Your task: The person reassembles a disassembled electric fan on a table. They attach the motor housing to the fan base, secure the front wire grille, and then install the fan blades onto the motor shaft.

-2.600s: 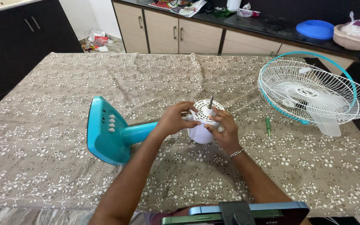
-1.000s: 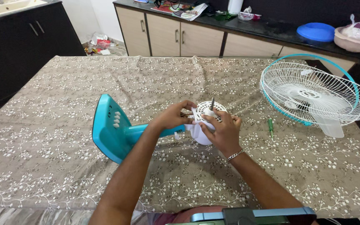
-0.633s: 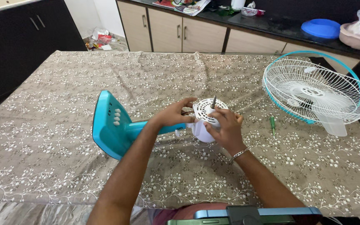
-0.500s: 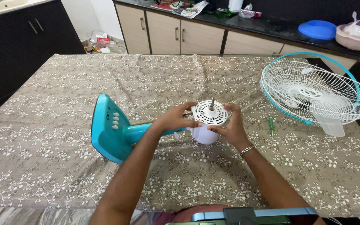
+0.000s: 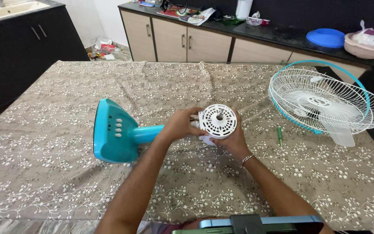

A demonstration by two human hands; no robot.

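Note:
A table fan without its cage lies on its side on the patterned tablecloth (image 5: 66,190). Its teal base (image 5: 111,136) with white buttons points left, and a teal neck joins it to the white motor housing (image 5: 217,121). The housing's round vented face is turned toward me, with the shaft at its centre. My left hand (image 5: 180,125) grips the housing's left side by the neck joint. My right hand (image 5: 230,138) cups the housing from below and right.
White wire fan guards with a teal rim (image 5: 325,102) and a translucent blade lie at the table's right edge. A small green screwdriver (image 5: 279,134) rests between them and my hands. Behind stands a dark counter with a blue bowl (image 5: 325,37) and cabinets.
The motor housing has been tilted from shaft-up until its vented face looks toward me. My right hand slid from its top to underneath. The base settled a little lower.

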